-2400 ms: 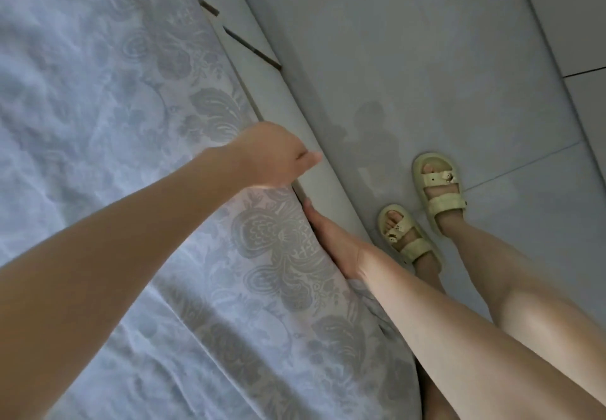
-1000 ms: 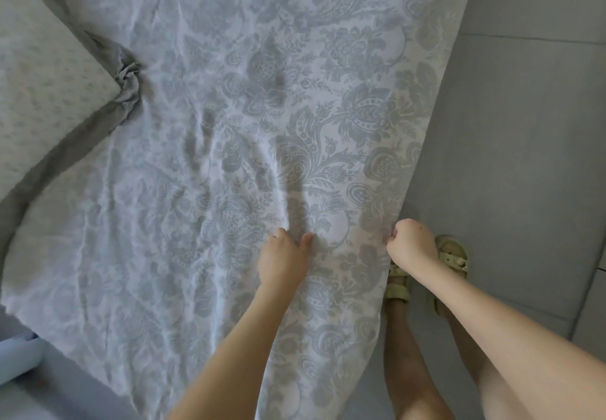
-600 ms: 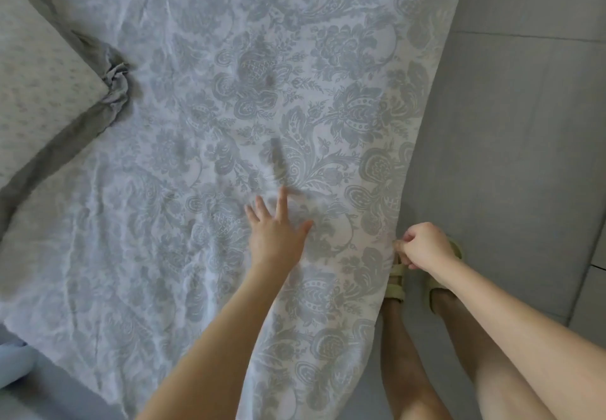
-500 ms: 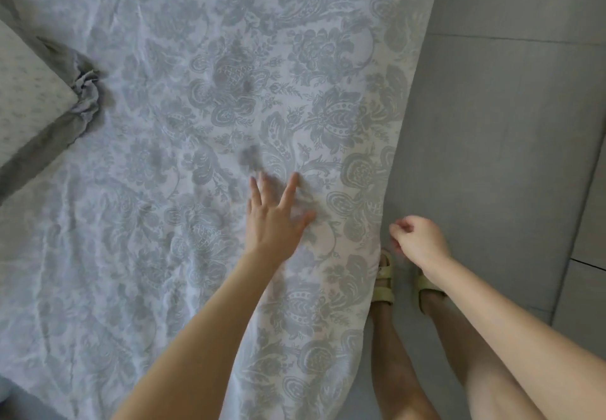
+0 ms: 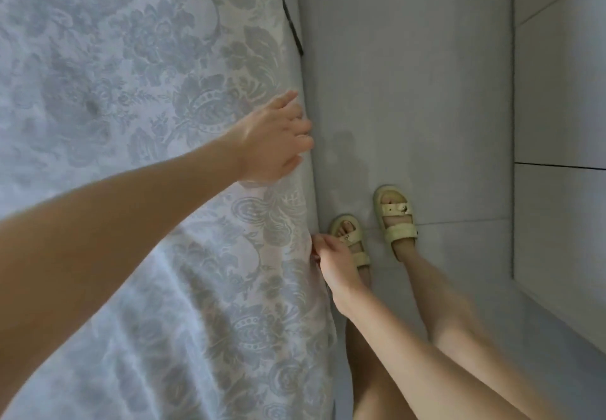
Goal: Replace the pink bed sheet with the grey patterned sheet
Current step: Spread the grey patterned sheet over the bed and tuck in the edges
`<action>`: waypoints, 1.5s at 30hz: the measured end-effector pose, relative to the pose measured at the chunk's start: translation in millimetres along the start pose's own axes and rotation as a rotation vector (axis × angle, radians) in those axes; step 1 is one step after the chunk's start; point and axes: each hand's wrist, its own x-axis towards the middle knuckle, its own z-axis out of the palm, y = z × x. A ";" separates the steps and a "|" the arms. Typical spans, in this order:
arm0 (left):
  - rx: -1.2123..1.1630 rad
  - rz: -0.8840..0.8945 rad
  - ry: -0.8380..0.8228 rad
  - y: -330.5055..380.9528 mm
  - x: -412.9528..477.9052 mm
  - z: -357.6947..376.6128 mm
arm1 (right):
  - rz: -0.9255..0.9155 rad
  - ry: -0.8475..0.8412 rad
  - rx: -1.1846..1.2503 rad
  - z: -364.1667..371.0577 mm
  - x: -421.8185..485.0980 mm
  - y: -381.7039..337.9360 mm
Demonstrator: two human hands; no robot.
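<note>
The grey patterned sheet (image 5: pixel 137 98) covers the bed across the whole left of the view, its floral print running down over the bed's right edge. My left hand (image 5: pixel 275 139) lies flat on the sheet at that edge, fingers straight and spread over the side. Lower down, my right hand (image 5: pixel 331 259) pinches the hanging edge of the sheet between thumb and curled fingers. No pink sheet is in view.
Grey floor tiles (image 5: pixel 410 91) run along the right of the bed. My feet in pale yellow sandals (image 5: pixel 395 218) stand close to the bed's side. A pale wall or cupboard face (image 5: pixel 560 190) rises at the far right.
My left hand has slid from the middle of the sheet to the bed's right edge. The view has swung right, toward the floor. My right hand still holds the sheet's edge.
</note>
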 end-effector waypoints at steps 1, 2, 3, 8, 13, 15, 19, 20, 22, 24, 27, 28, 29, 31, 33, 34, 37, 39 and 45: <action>-0.001 0.055 -0.034 2.0 11.6 -2.1 | -0.011 0.023 0.027 -0.3 2.3 4.2; 0.002 0.101 -0.094 3.6 19.6 -2.7 | -0.009 0.037 0.067 -0.9 2.2 5.6; 0.008 0.139 -0.183 7.6 26.1 -4.3 | -0.013 0.026 0.112 -1.7 1.1 8.0; 0.031 0.330 -0.345 36.2 30.9 2.6 | -0.043 0.033 0.063 -10.0 -11.8 38.1; -0.010 0.291 -0.564 81.3 26.9 14.4 | 0.071 -0.119 0.287 0.2 -25.7 60.5; -0.042 0.236 -0.680 97.7 32.6 15.8 | 0.130 -0.194 0.350 1.8 -22.3 59.9; -0.089 0.147 -0.836 108.0 39.3 14.5 | 0.216 -0.359 0.435 7.2 -19.4 50.2; -0.107 0.135 -0.878 109.3 39.5 12.4 | 0.205 -0.400 0.436 9.9 -18.8 49.3; -0.158 0.098 -0.965 111.0 39.7 8.6 | 0.187 -0.466 0.436 13.0 -15.8 49.4; -0.160 0.074 -1.040 112.4 40.4 8.8 | 0.199 -0.474 0.488 11.1 -13.4 54.6; -0.070 0.075 -1.099 116.2 41.6 13.7 | 0.266 -0.352 0.540 4.5 -10.6 75.6; -0.023 0.082 -1.110 122.7 41.9 15.9 | 0.255 -0.268 0.565 0.2 -14.9 84.8; -0.002 0.089 -1.139 125.2 42.7 20.0 | 0.248 -0.174 0.612 -3.1 -18.7 87.4; 0.001 0.083 -1.193 136.6 41.0 26.6 | 0.183 0.108 0.644 -14.5 -26.1 97.8; -0.015 0.071 -1.221 148.6 39.0 30.0 | 0.115 0.188 0.569 -24.5 -30.8 110.1; -0.016 0.066 -1.222 154.1 38.0 31.5 | 0.097 0.200 0.535 -26.7 -31.7 115.8; 0.019 0.024 -1.187 169.0 34.2 35.6 | -0.060 0.244 0.163 -40.2 -51.0 119.6; 0.024 -0.018 -1.178 175.1 30.7 35.8 | -0.067 0.052 0.238 -42.1 -71.9 112.7; -0.084 -0.070 -0.819 176.0 13.8 24.5 | -0.097 -0.180 0.351 -10.9 -84.3 161.7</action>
